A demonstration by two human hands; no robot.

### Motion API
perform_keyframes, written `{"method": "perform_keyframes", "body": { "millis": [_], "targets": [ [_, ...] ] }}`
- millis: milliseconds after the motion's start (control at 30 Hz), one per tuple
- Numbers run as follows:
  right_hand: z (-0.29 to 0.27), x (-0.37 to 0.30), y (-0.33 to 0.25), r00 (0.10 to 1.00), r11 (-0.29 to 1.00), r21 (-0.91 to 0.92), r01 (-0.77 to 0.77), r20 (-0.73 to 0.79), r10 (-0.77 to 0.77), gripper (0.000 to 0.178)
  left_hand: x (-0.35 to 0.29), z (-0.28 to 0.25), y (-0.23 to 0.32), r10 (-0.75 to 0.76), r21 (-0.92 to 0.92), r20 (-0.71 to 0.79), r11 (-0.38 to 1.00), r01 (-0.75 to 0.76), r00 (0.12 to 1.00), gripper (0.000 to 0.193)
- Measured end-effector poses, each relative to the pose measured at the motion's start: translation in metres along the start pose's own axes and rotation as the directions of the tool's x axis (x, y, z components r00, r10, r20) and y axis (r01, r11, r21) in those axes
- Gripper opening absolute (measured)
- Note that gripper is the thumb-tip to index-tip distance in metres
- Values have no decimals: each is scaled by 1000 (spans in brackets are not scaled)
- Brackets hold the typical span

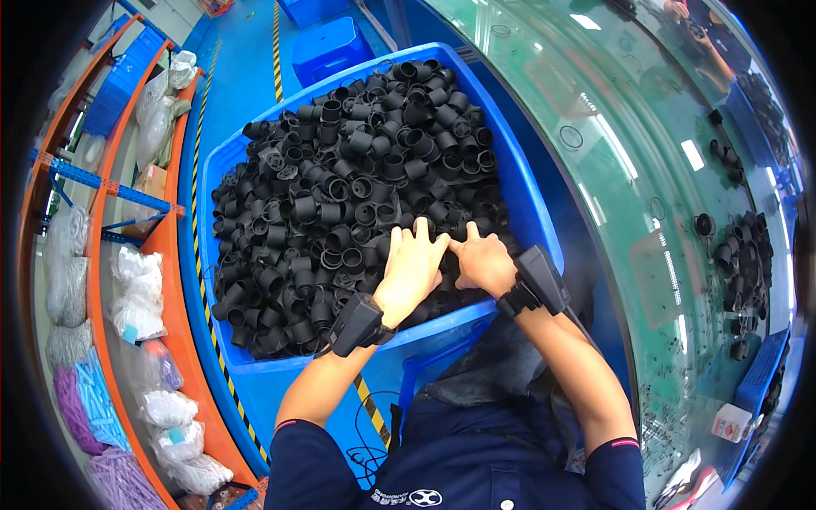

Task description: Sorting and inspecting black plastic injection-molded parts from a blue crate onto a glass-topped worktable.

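Note:
A large blue tub (529, 183) in front of me is heaped with short black cylindrical plastic parts (327, 200), hollow and cup-like. My left hand (412, 270) rests palm down on the near right part of the heap, fingers spread and tips among the parts. Close beside it, my right hand (484, 263) reaches over the same parts near the tub's right wall, its fingers bent and apart. The fingertips of both hands almost meet. I see no part clearly gripped in either hand; what lies under the palms is hidden. Each wrist wears a black strapped device.
To the right runs a green-topped table (612, 212) bearing more black parts (744, 263) and a blue basket (759, 374). Orange shelving (174, 340) with bagged goods stands at left. Another blue bin (331, 51) sits beyond the tub. A person's hand (697, 30) shows at far right.

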State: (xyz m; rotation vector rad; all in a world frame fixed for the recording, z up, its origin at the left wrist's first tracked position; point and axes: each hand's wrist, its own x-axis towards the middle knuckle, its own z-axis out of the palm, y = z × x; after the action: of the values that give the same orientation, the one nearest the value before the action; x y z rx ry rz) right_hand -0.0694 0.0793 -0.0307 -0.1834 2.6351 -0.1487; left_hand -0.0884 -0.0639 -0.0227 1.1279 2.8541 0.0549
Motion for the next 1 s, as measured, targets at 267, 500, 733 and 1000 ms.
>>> {"method": "perform_keyframes", "body": {
  "millis": [267,500,733,1000],
  "targets": [
    [-16,3,4,990,991,134,-7,137,-12,77,3,0,-17,49,-221,86,975,-29,995,54],
    [-21,-11,16,998,918,394,43,23,-57,70,4,-21,-14,-13,-400,10,917,16,1000,40],
    [-35,-18,23,989,808,570,150,-87,-123,69,6,-33,-21,-89,-681,97,720,131,991,43],
    [-45,-22,20,955,576,767,284,-278,-100,67,9,-40,-33,-118,-888,-71,460,-9,991,41]
  ]
}}
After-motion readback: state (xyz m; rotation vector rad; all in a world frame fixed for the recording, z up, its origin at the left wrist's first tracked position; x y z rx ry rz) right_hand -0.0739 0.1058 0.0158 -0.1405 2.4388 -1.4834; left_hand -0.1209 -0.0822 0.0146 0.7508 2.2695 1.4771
